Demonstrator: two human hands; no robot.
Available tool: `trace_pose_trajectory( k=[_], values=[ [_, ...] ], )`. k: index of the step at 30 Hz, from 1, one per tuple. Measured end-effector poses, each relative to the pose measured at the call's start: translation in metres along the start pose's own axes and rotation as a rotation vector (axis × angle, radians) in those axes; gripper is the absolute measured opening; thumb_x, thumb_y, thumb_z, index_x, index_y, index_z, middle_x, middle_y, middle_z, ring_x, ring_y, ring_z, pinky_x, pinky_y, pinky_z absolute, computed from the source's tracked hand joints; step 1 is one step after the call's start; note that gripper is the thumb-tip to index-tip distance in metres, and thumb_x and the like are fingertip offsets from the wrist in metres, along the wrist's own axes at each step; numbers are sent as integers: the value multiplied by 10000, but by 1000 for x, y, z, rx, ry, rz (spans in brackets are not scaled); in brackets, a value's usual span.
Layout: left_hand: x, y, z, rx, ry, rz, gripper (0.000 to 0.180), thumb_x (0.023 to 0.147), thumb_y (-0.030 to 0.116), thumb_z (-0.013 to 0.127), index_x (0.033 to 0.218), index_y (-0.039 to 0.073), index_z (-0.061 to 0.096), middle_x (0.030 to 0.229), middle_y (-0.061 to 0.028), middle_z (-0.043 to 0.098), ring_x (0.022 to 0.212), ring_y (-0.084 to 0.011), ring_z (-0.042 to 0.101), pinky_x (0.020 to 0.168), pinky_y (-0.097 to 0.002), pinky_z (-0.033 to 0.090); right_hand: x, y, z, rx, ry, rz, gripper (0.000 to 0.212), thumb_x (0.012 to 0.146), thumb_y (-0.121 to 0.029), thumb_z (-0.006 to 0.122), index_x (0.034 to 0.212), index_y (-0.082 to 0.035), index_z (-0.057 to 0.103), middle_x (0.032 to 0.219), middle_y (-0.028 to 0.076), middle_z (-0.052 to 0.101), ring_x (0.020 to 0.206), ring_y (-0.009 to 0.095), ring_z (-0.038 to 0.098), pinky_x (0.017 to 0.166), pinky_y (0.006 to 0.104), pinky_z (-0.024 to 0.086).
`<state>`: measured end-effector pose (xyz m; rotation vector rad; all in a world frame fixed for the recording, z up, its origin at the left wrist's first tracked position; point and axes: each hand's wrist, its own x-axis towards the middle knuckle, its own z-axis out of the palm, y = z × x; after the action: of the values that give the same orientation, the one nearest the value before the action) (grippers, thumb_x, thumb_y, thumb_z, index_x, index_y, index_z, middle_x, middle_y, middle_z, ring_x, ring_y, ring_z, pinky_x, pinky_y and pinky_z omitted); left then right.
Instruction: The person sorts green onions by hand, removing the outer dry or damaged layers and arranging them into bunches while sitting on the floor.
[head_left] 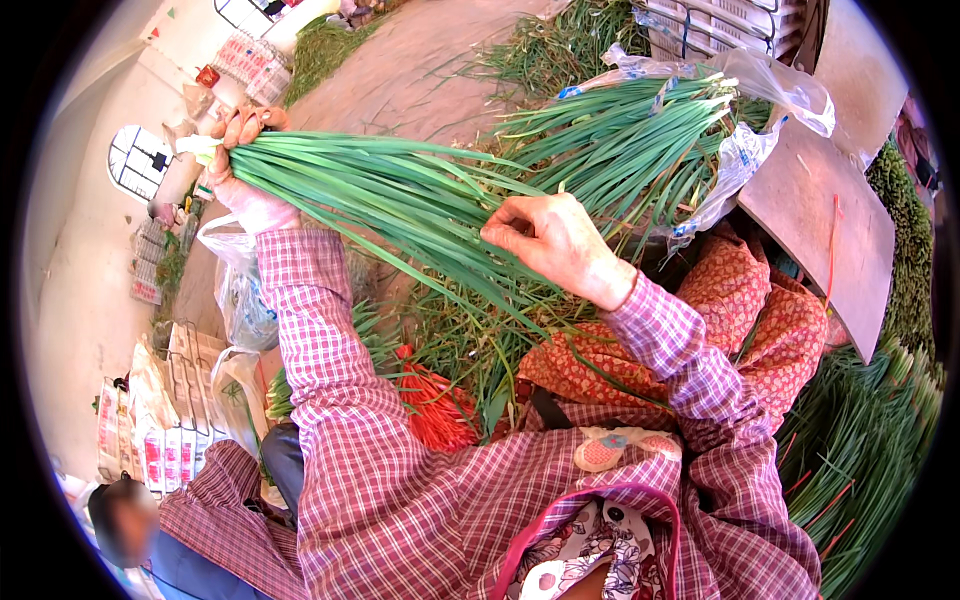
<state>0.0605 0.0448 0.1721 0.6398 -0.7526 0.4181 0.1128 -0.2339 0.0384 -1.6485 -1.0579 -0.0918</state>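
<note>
My left hand (245, 165) is wrapped around the pale base of a bunch of garlic chives (390, 190), raised at the upper left. The long flat green leaves fan out from it towards the right. My right hand (550, 240) is over the leaf ends, thumb and fingers pinched together. What sits between those fingertips, if anything, is too small to make out. Behind the right hand, more garlic chives (640, 140) lie in an opened clear plastic bag (745, 155), their white ends pointing right.
Red ties (435, 405) hang by my lap. Loose leaves (450, 330) litter the ground in front of me. A brown board (825, 220) stands at the right, above stacked green bunches (870, 450). A person (125, 520) sits at lower left, near crates (180, 440).
</note>
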Motion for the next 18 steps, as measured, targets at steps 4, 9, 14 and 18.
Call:
trace_pose_trajectory(
  k=[4,9,14,18],
  values=[
    [-4,-5,11,-26,31,26,201,687,2,578,825,99,470,683,40,420,661,-116,434,825,-328,383,-2,-21,-11,52,129,-14,128,801,-123,636,775,1,615,595,68,572,522,79,498,487,237,407],
    [-1,-6,12,-23,24,2,217,678,-18,578,807,104,453,665,48,418,639,-103,429,822,-321,372,13,-16,-26,19,308,-30,165,778,-149,654,851,-19,582,733,117,615,641,224,610,548,322,470],
    [0,-15,21,-44,18,-15,201,701,-26,558,811,108,456,663,49,401,626,-94,415,798,-309,371,25,-5,-14,12,287,-88,155,776,-136,649,844,-13,583,709,129,612,616,233,606,544,330,469],
    [2,-10,15,-22,69,-41,146,743,3,550,809,97,459,661,49,390,611,-95,390,747,-289,369,28,-2,-15,377,331,109,114,810,-126,612,845,-19,591,678,38,595,536,120,527,506,262,441]
  ],
)
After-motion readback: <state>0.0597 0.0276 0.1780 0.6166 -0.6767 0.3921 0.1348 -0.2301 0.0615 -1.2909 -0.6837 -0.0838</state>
